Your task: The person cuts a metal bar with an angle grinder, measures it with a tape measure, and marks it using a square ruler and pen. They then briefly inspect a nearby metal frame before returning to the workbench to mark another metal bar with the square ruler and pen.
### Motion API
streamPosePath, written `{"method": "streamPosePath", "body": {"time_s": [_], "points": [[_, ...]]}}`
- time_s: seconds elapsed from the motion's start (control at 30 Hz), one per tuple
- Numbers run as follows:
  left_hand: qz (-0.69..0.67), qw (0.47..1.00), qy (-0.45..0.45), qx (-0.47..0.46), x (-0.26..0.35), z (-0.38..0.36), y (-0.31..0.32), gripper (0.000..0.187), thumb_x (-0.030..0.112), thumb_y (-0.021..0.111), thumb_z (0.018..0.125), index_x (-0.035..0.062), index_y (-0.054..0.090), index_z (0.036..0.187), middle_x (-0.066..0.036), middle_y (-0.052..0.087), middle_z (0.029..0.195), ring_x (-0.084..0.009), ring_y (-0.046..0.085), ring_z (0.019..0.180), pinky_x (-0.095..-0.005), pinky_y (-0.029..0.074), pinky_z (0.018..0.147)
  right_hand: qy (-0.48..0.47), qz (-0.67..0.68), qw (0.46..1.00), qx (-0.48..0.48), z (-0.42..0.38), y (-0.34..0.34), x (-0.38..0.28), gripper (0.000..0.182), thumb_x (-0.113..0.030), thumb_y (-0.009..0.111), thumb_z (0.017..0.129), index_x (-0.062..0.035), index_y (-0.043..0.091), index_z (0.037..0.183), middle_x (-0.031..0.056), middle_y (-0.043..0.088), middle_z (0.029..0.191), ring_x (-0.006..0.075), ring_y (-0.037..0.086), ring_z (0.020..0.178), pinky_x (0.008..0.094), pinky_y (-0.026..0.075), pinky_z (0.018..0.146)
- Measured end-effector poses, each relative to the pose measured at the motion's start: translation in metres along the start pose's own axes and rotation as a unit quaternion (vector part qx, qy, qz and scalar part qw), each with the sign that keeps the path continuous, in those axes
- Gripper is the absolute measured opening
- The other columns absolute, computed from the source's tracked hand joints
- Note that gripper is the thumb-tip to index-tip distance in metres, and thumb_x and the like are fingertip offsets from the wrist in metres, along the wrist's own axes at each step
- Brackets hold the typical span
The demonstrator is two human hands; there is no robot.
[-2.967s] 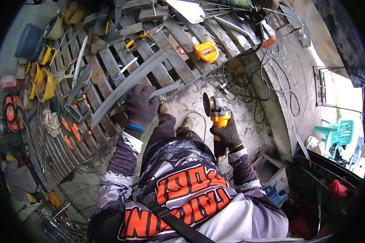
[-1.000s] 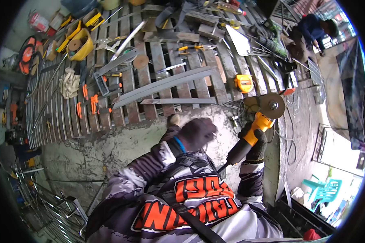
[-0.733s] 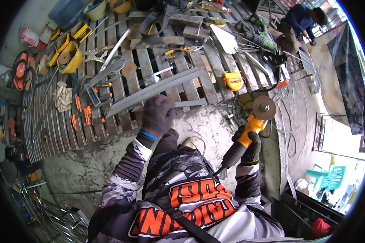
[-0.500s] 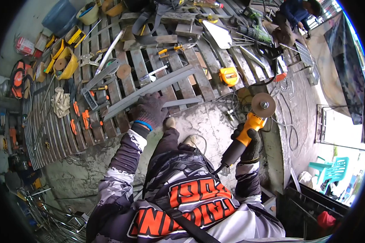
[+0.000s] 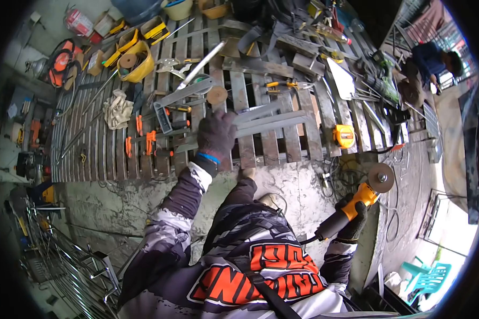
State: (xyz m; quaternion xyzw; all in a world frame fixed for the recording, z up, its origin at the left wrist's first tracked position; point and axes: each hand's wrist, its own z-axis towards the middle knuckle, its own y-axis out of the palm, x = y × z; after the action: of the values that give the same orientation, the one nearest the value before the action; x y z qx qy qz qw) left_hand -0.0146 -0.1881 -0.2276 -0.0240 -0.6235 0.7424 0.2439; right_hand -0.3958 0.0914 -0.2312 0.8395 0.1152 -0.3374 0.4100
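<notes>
- Concrete floor (image 5: pixel 295 186), pale and stained, runs along the near edge of a slatted metal bench (image 5: pixel 247 151) crowded with tools and stock.
- Left hand (image 5: pixel 216 133), in a dark glove with a blue band at the wrist, is over the bench. Its fingers look curled, with the tips hidden; whether they grip anything, I cannot tell.
- Grey metal strips (image 5: pixel 271 123) lie across the slats at that hand; at least 2 extend to the right of it, the glove covering part of them.
- Right hand (image 5: pixel 355 222), also gloved, is wrapped around the body of a yellow and black angle grinder (image 5: pixel 361 203). The tool is held clear of the bench, over the floor near its right end.
- Its round cutting disc (image 5: pixel 381 177) points away from the wearer, with the flat side facing up. A black cord leaves the rear of the tool.
- Just beyond the left hand lies 1 loose brown disc (image 5: pixel 216 95).
- Toward the right end of the bench sits a yellow tape measure (image 5: pixel 344 136); farther back are yellow-handled pliers (image 5: pixel 279 84) and a white sheet (image 5: pixel 340 80).
- On the left are orange-handled tools (image 5: pixel 150 143), a crumpled cloth (image 5: pixel 118 110) and a yellow bin (image 5: pixel 141 72) with discs in it.
- At upper right, 1 other person (image 5: pixel 430 59) is bent forward, well apart from the grinder.
</notes>
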Motion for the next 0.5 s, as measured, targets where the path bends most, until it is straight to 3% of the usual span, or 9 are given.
{"method": "streamPosePath", "body": {"time_s": [0.17,0.27,0.33,0.5], "points": [[0.022,0.998,-0.051,0.023,-0.059,0.03,0.015,0.033,0.023,0.069,0.087,0.0118,0.071,0.117,-0.015,0.066,0.111,-0.0384,0.064,0.105,-0.0517,0.053,0.09,-0.028,-0.079,0.996,0.006,0.007,0.023,-0.005,0.049,-0.025,0.075,0.086,0.0003,0.057,0.123,0.0118,0.065,0.105,0.0298,0.067,0.088,0.0443,0.058,0.079],[0.042,0.998,-0.048,-0.014,-0.076,0.039,0.035,0.035,0.029,0.073,0.086,0.0137,0.069,0.117,-0.012,0.066,0.12,-0.0378,0.062,0.108,-0.051,0.054,0.092,-0.042,-0.127,0.991,0.005,0.009,0.037,-0.008,0.049,-0.028,0.075,0.084,0.0019,0.059,0.12,0.0128,0.066,0.098,0.0292,0.068,0.083,0.0409,0.058,0.076],[0.047,0.997,-0.031,0.043,-0.081,0.042,0.047,0.033,0.029,0.073,0.087,0.014,0.07,0.116,-0.013,0.066,0.118,-0.0384,0.063,0.107,-0.0523,0.054,0.09,-0.048,-0.165,0.985,-0.006,0.009,0.043,-0.009,0.05,-0.03,0.075,0.084,0.0025,0.06,0.118,0.0136,0.066,0.094,0.029,0.068,0.081,0.0397,0.057,0.076],[0.011,0.998,-0.058,0.004,-0.073,0.043,0.037,0.032,0.029,0.072,0.086,0.0142,0.07,0.115,-0.012,0.066,0.113,-0.0387,0.063,0.104,-0.0532,0.054,0.086,-0.046,-0.194,0.98,-0.023,0.014,0.054,-0.003,0.051,-0.032,0.074,0.084,0.0034,0.06,0.118,0.016,0.067,0.09,0.0296,0.068,0.08,0.0385,0.057,0.074]]}}
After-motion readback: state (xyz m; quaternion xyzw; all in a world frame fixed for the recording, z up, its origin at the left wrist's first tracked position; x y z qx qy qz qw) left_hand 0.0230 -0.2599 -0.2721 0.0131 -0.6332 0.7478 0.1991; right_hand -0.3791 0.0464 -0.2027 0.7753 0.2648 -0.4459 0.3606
